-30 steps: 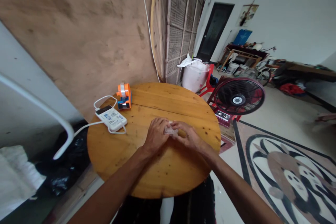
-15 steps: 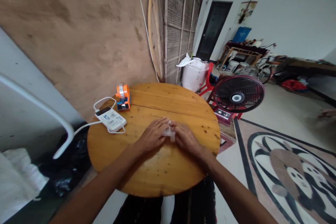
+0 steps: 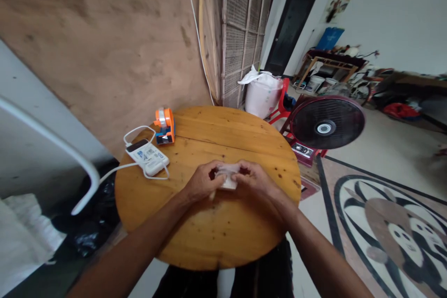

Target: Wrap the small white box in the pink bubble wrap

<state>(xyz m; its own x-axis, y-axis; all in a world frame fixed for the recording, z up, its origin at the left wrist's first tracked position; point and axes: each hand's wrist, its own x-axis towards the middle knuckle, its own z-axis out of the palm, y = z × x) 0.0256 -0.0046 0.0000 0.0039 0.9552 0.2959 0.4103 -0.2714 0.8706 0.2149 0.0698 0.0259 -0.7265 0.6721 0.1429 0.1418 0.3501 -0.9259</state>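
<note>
Over the middle of a round wooden table [image 3: 216, 228], my left hand [image 3: 200, 181] and my right hand [image 3: 256, 181] meet. Both pinch a small crumpled piece of clear plastic [image 3: 227, 176] between fingers and thumbs, held just above the tabletop. What is inside the plastic, if anything, I cannot make out.
A white power bank with a phone and white cable [image 3: 146, 157] and an orange tape dispenser [image 3: 165, 125] lie at the table's far left. A plywood sheet [image 3: 104, 46] leans behind. A red floor fan [image 3: 326, 125] stands right of the table, a white sack [image 3: 262, 94] beyond it.
My hands lay flat, pressing the plastic on the table; now the fingers are curled and the plastic is lifted slightly between both hands. The view shifted a little.
</note>
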